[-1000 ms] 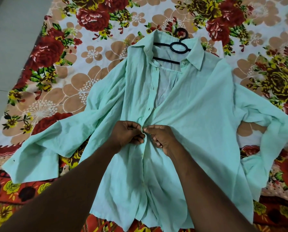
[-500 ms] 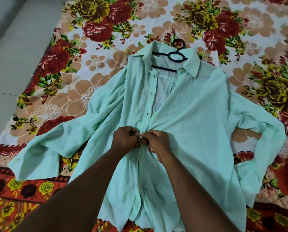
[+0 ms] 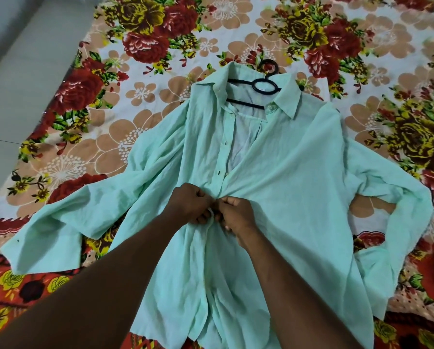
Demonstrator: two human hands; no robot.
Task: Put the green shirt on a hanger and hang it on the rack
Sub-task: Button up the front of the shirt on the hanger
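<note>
Now: both grips meet on the placket, with the hanger straight ahead

Both grips are clenched on cloth. The left grip (image 3: 188,204) pinches one front edge and the right grip (image 3: 236,214) pinches the other, knuckles almost touching. They seem to be working one button, though the button itself is hidden between the fingers. They sit about mid-length on the green shirt (image 3: 286,185), which lies front up on the floral sheet (image 3: 160,34) with its sleeves spread to either side. The shirt's long axis runs from the hem near the person away to the collar, so the open part of the placket (image 3: 222,157) lies directly beyond the grips. Farther along that line the black hanger (image 3: 246,104) sits inside the collar, hook pointing away. The lift will probably be taken at that hook, which is slightly nearer the right grip. No rack is in view.
</note>
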